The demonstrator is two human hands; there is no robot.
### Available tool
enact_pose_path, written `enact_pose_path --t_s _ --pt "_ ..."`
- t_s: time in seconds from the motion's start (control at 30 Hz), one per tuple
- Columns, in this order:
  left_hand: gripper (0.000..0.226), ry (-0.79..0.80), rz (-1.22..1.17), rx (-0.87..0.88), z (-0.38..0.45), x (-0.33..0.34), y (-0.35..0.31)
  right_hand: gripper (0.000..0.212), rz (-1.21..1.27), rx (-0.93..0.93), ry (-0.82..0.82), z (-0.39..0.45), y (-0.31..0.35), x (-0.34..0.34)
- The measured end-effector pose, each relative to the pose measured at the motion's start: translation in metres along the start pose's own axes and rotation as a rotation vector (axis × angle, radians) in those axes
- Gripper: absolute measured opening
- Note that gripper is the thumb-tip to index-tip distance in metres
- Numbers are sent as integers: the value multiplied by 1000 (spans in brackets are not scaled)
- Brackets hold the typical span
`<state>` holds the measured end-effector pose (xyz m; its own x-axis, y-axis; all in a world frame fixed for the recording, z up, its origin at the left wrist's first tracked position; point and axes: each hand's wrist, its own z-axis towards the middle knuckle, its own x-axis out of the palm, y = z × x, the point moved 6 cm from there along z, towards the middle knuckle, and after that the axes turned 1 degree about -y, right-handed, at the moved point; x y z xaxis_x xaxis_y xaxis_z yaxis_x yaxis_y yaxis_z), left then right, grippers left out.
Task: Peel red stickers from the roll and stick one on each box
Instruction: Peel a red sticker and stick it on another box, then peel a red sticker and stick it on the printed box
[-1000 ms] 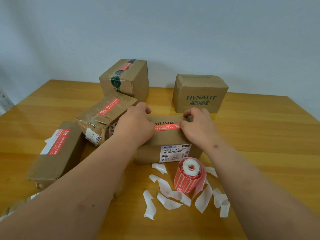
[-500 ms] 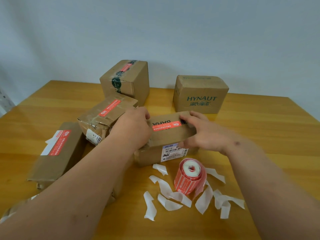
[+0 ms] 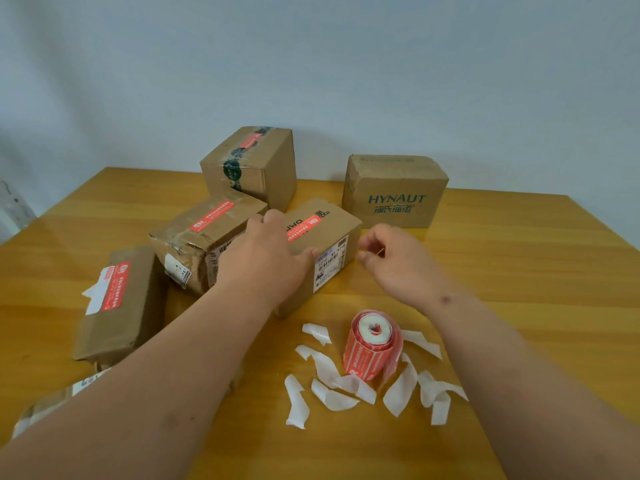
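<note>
While the left hand (image 3: 266, 261) grips the near cardboard box (image 3: 322, 244), thumb on its front face and fingers curled over the top, the right hand (image 3: 391, 261) hangs just beside that box's right end, fingers loosely curled and holding nothing. A red sticker (image 3: 304, 228) already lies across this box's top. Three boxes to the left also carry one: the tall taped box (image 3: 256, 168) at the back, the crumpled box (image 3: 204, 237) and the flat box (image 3: 121, 303). Judging by this, the step in hand is setting the labelled box aside among the finished ones.

Only the HYNAUT box (image 3: 394, 192), standing well back on the right, shows no red sticker on the faces visible. The sticker roll (image 3: 374, 344) stands upright on the wooden table (image 3: 519, 271) in front of the person, ringed by white backing scraps (image 3: 329, 396). The next move likely calls for the free right hand to take up the roll and peel a fresh sticker, then bring the HYNAUT box within reach.
</note>
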<state>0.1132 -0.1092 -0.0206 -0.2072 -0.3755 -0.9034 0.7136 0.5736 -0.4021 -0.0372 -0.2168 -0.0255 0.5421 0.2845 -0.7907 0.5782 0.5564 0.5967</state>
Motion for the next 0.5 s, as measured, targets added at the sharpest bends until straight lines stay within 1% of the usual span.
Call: enact_pose_path --t_s 0.03,0.13,0.2,0.23,0.27,0.33,0.4,0.5 --pt "44 -22 -34 24 -4 -2 -3 7 64 -4 62 -5 0 -3" --pt "32 -43 -150 166 -22 -5 -21 22 134 13 241 -23 -5 -13" --pt "28 39 -260 263 -38 -2 -33 27 132 22 304 -35 -6 -19" --pt "30 113 -329 291 -47 1 -37 29 131 27 322 -41 -7 -21" --pt "33 196 -388 313 -56 5 -41 30 126 31 338 -46 -8 -22" --pt "45 331 -409 362 -71 13 -48 32 116 41 369 -57 -9 -21" --pt "50 384 -365 393 -81 22 -52 31 90 46 405 -67 -9 -19" --pt "40 371 -387 371 -88 31 -51 24 56 37 427 -81 -9 -18"
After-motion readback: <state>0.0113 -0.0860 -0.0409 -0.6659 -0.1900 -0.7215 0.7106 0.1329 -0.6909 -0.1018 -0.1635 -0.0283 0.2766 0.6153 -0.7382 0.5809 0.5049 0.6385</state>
